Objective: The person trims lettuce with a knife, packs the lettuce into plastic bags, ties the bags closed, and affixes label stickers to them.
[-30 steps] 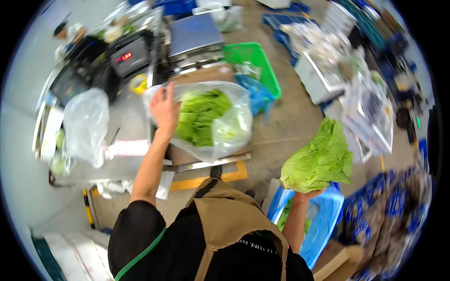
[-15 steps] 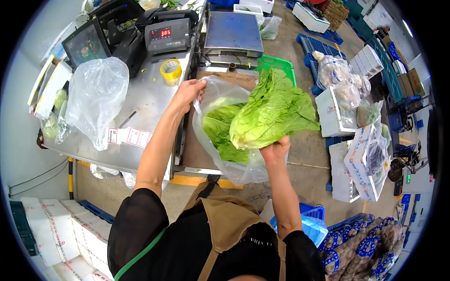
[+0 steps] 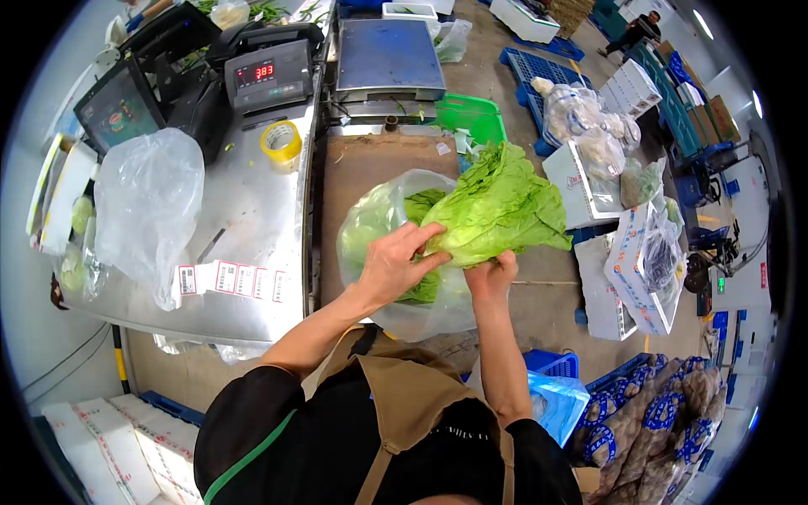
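Note:
A leafy green lettuce head (image 3: 505, 209) is held above a clear plastic bag (image 3: 369, 220). My left hand (image 3: 398, 259) pinches the lettuce at its base end. Under it, my right hand (image 3: 491, 274) is wrapped round the lower side, its fingers partly hidden by the leaves. More lettuce (image 3: 421, 289) lies inside the bag, which rests on a brown board (image 3: 353, 168) and is partly covered by my left hand and forearm.
A metal table (image 3: 252, 198) on the left carries yellow tape (image 3: 281, 143), labels (image 3: 244, 279), an empty bag (image 3: 151, 210) and a scale display (image 3: 268, 76). Ahead are a scale platform (image 3: 390, 55) and green crate (image 3: 471, 114). A person (image 3: 641, 29) is far right.
The lettuce came from the right side to above the bag. My left hand let go of the bag's rim and took hold of the lettuce base.

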